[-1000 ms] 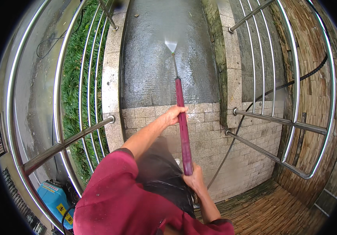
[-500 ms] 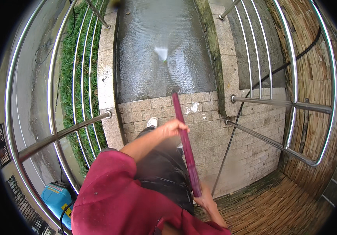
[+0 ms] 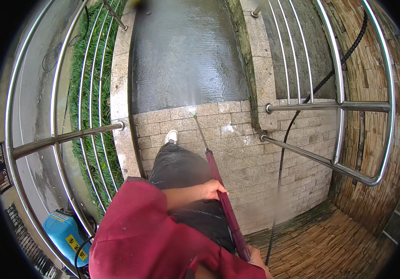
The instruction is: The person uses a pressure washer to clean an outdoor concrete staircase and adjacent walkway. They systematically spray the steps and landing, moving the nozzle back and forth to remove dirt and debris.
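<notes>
I hold a pressure washer wand [image 3: 228, 209] with a thick purple-red body and a thin metal lance [image 3: 201, 134]. My left hand [image 3: 214, 189] is closed round the middle of the body. At the rear end, my right hand [image 3: 255, 256] grips it, its fingers partly hidden behind the wand and my sleeve. Pale spray leaves the small green nozzle [image 3: 195, 115], close to where the brick paving [image 3: 251, 176] meets the dark wet ramp [image 3: 186, 51]. The wand points forward and slightly left.
Steel railings [image 3: 70, 135] stand on my left, and more steel railings [image 3: 307, 160] on my right. A black hose [image 3: 280, 172] runs along the right side. Beyond the left railing are grass [image 3: 86, 93] and a blue machine [image 3: 65, 235]. A stone-clad wall [image 3: 372, 139] rises at the right.
Both hands have drawn the wand back toward me. Its nozzle has come from over the wet ramp to the paving's edge, and the spray looks narrower.
</notes>
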Demonstrator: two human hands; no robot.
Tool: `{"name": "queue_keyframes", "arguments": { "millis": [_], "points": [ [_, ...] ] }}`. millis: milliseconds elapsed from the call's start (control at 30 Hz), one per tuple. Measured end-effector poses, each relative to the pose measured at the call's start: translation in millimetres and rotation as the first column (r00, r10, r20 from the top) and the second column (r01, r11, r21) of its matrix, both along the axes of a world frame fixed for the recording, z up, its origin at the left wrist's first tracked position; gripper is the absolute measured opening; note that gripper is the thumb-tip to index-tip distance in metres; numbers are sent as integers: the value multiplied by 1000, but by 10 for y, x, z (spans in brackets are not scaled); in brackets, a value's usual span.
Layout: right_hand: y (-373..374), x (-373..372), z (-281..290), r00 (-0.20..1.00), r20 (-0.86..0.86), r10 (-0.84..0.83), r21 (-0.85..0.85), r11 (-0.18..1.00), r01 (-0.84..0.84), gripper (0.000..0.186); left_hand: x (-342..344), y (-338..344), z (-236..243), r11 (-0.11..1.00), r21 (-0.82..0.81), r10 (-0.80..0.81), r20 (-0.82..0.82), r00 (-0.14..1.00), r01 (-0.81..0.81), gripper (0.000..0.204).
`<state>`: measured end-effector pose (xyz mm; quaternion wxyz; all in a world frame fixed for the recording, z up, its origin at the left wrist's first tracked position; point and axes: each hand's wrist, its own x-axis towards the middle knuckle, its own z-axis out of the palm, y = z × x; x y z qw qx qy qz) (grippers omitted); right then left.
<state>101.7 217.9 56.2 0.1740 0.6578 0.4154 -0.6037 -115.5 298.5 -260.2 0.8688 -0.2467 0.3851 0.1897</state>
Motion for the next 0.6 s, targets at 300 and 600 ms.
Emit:
{"name": "queue_keyframes", "arguments": {
  "millis": [300,600],
  "points": [
    [355,-687,-621,997,-74,6,218,976,10,39,-731,880,-356,980,167,123,-60,991,-112,32],
    [1356,-1784,-1345,992,-110,54,426,905,-2,31,-1831,2131,-456,878,434,299,-165,940,-203,13]
  ]
}}
